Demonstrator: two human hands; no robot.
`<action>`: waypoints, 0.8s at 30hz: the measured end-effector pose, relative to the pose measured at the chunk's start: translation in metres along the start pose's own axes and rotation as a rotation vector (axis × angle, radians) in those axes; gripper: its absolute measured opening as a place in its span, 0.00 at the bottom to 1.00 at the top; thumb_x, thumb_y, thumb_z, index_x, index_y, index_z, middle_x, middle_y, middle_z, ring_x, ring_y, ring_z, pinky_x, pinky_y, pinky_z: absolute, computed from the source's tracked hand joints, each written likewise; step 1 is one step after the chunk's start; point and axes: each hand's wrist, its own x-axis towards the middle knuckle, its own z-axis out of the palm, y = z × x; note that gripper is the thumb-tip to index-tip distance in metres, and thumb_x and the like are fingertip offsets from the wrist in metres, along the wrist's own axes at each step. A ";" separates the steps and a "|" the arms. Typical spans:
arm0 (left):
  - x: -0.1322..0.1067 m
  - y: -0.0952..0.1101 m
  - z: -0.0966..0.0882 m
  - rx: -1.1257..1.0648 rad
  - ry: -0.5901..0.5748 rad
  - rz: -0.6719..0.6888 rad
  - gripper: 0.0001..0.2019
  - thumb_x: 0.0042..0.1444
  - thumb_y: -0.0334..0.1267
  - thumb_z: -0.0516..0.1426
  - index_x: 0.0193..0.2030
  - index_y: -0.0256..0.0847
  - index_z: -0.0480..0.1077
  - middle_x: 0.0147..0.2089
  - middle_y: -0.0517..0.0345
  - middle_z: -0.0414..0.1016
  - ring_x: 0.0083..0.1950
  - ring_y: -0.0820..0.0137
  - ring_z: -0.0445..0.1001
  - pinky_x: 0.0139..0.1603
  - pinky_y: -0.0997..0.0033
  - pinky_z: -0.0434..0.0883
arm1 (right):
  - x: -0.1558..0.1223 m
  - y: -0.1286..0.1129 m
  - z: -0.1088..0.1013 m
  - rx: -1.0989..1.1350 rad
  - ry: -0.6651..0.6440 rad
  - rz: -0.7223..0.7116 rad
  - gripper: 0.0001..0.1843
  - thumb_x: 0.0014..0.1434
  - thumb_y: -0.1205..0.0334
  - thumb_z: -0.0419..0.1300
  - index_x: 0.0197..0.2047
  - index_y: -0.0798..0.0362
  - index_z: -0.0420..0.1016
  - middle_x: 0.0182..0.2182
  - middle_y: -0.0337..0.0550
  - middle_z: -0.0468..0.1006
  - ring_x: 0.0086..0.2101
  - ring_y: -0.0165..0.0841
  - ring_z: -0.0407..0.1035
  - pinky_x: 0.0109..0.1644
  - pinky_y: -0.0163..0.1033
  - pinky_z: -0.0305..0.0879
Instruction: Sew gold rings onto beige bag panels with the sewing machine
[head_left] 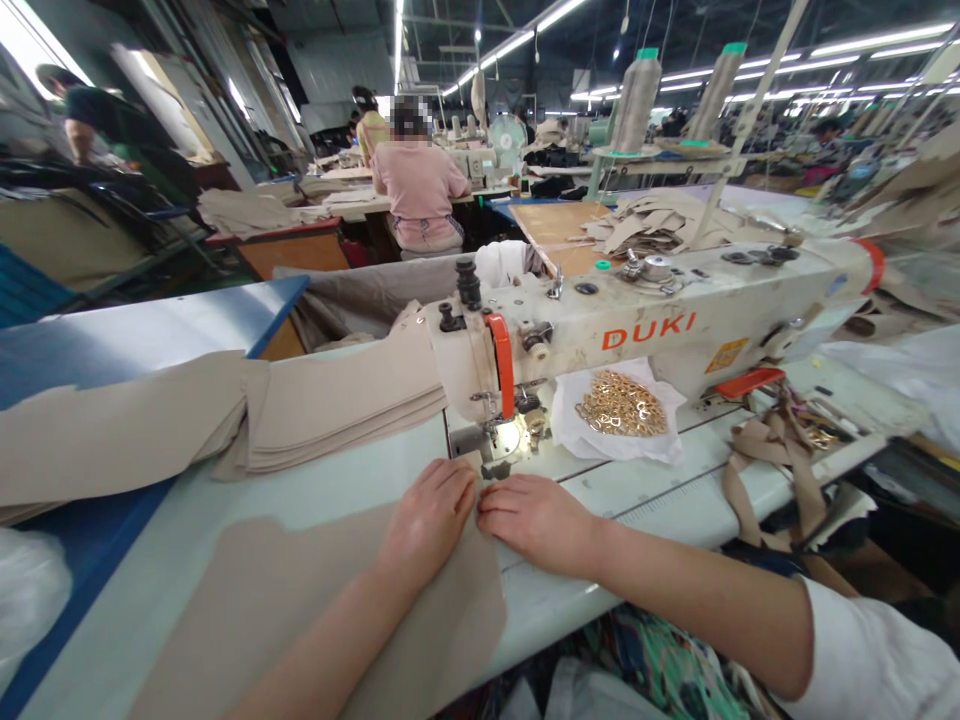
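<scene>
The left hand (427, 520) lies flat, palm down and fingers together, on a tan fabric piece (315, 600) spread on the pale sewing table (660, 500). The right hand (534, 520) rests beside it, also palm down, its fingertips meeting those of the left at the cloth's far right corner; whether the right fingers pinch the edge or only press it cannot be told. Neither hand grips anything else.

The fabric piece runs from that corner back and to the left, toward the person, its long axis slanting from the lower left of the view up to the hands. Its leading corner sits just short of the presser foot (496, 462), which lies straight ahead of the fingertips, under the lit head of the sewing machine (645, 320). Both hands are about equally near the foot; the left bears more of the cloth.

To the left of the machine head a stack of folded tan cloth (225, 420) stretches along the table. To the right, under the machine arm, a heap of gold metal rings (621, 405) sits on white paper, and tan straps (780, 450) hang over the table edge.

The needle itself is lost in glare. The near end of the fabric piece is cut off by the frame. Further back a seated person in a pink top (418, 190) works at another table.
</scene>
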 end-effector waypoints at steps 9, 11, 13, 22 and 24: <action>0.000 0.001 0.000 0.003 -0.009 -0.003 0.11 0.63 0.31 0.47 0.33 0.40 0.68 0.33 0.55 0.73 0.37 0.67 0.70 0.40 0.65 0.71 | 0.000 -0.001 0.000 -0.016 0.021 0.006 0.08 0.64 0.67 0.54 0.39 0.56 0.74 0.40 0.44 0.77 0.43 0.34 0.67 0.49 0.39 0.64; 0.000 0.001 0.000 0.006 -0.012 -0.004 0.11 0.63 0.30 0.47 0.33 0.40 0.68 0.33 0.55 0.73 0.37 0.67 0.70 0.40 0.65 0.71 | -0.001 -0.001 0.000 -0.013 0.020 0.004 0.07 0.64 0.67 0.54 0.40 0.56 0.74 0.40 0.44 0.76 0.43 0.34 0.67 0.49 0.39 0.64; 0.001 0.000 0.001 0.009 -0.019 -0.004 0.11 0.63 0.30 0.48 0.32 0.40 0.68 0.32 0.55 0.73 0.36 0.66 0.70 0.39 0.65 0.71 | -0.001 -0.001 0.000 -0.016 0.021 0.001 0.07 0.64 0.67 0.55 0.40 0.57 0.73 0.40 0.45 0.76 0.43 0.35 0.67 0.50 0.39 0.63; -0.004 0.002 -0.003 0.010 -0.030 0.005 0.11 0.64 0.30 0.47 0.36 0.39 0.69 0.36 0.53 0.75 0.39 0.66 0.72 0.41 0.63 0.74 | 0.005 0.000 -0.007 -0.162 0.020 0.045 0.06 0.63 0.67 0.55 0.41 0.57 0.72 0.40 0.47 0.74 0.43 0.37 0.66 0.50 0.42 0.63; -0.005 0.003 -0.004 0.005 -0.021 -0.004 0.10 0.63 0.29 0.47 0.38 0.38 0.70 0.37 0.53 0.76 0.40 0.65 0.72 0.42 0.63 0.74 | 0.007 0.000 -0.008 -0.172 0.018 0.056 0.06 0.63 0.67 0.56 0.42 0.58 0.72 0.40 0.47 0.74 0.42 0.37 0.66 0.49 0.42 0.64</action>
